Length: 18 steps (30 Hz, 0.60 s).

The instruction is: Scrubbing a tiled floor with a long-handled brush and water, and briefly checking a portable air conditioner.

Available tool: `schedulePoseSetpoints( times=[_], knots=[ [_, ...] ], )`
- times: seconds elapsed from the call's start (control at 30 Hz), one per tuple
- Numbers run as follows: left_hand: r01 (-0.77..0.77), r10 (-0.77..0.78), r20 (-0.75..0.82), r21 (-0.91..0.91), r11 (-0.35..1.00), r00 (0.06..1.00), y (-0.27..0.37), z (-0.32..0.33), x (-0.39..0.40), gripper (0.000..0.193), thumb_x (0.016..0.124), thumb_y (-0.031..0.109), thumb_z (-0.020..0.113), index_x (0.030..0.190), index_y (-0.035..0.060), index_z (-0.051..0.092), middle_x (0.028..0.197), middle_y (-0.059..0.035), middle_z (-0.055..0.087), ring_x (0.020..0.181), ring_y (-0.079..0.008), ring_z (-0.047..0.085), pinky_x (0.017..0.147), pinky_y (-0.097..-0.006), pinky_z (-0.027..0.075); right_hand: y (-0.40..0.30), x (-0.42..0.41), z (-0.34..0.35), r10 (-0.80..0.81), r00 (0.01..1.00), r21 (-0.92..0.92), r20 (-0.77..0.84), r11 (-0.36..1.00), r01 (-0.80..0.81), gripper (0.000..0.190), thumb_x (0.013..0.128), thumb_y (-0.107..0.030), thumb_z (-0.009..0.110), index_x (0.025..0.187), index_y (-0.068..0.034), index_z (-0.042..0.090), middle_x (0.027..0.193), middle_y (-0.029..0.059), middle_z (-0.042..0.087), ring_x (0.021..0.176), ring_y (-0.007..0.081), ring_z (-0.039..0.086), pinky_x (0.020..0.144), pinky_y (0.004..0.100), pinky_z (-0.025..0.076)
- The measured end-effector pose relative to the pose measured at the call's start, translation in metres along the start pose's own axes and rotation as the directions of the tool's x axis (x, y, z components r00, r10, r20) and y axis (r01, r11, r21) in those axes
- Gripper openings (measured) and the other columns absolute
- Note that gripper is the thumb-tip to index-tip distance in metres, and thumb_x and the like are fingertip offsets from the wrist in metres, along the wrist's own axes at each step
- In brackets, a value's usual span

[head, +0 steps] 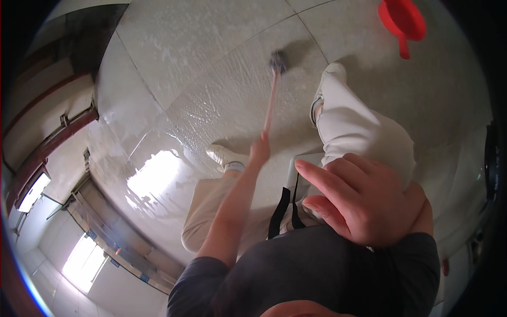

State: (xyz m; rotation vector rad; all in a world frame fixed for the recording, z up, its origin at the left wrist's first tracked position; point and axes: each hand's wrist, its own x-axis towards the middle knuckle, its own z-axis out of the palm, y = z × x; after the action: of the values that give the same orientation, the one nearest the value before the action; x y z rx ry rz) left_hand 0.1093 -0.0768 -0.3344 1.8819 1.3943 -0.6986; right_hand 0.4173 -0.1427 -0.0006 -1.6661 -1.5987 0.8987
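Observation:
My left hand (260,150) grips the end of a thin pinkish stick handle (270,107). At its far end is a dark grey scrubbing head (278,62), blurred, down at the wet tiled floor (206,99); its exact kind cannot be told. My right hand (360,198) is raised near my right thigh, back of the hand up. Its index finger and thumb are apart, the other fingers are curled, and nothing shows in it.
A red plastic dipper (404,21) lies on the floor ahead to the right. My shoes (223,155) stand either side of the handle. Water shines on the left floor, towards a wall with a dark red pipe (73,126). Black straps (279,214) hang at my waist.

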Motion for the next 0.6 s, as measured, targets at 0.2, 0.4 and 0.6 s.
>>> schedulePoseSetpoints(
  times=[0.2,0.4,0.6],
  knots=[
    [0.229,-0.231,0.034,-0.339,0.913,0.972,0.073,-0.071,0.067,0.072,0.096,0.052,0.020,0.090,-0.0080,0.059,0.073,-0.0258,0.062,0.070,-0.0397,0.064,0.060,-0.0447,0.052,0.003,0.000,0.006,-0.010,1.000,-0.028,-0.009,1.000,0.010,0.044,0.075,-0.022,0.070,0.112,-0.003,0.056,0.069,0.0019,0.049,0.062,0.0165,0.054,0.051,0.0284,0.043],
    [0.100,-0.093,0.084,-0.083,0.992,0.992,-0.066,0.068,-0.070,0.054,0.098,0.039,0.021,0.110,-0.0035,0.053,0.095,-0.0327,0.058,0.095,-0.0495,0.054,0.080,-0.0538,0.043,0.006,0.000,-0.008,0.039,0.997,0.042,0.062,0.998,-0.041,0.043,0.076,-0.016,0.068,0.115,0.000,0.056,0.072,0.0050,0.053,0.063,0.0204,0.055,0.053,0.0325,0.045],
    [0.071,-0.066,0.081,-0.066,0.995,0.995,0.015,0.023,-0.018,0.054,0.098,0.039,0.020,0.110,-0.0028,0.052,0.094,-0.0312,0.059,0.095,-0.0485,0.054,0.081,-0.0538,0.043,0.017,-0.010,-0.003,0.048,0.999,-0.004,-0.019,0.999,-0.048,0.042,0.075,-0.020,0.069,0.111,-0.001,0.058,0.071,0.0036,0.053,0.062,0.0181,0.055,0.053,0.0296,0.045]
  ],
)
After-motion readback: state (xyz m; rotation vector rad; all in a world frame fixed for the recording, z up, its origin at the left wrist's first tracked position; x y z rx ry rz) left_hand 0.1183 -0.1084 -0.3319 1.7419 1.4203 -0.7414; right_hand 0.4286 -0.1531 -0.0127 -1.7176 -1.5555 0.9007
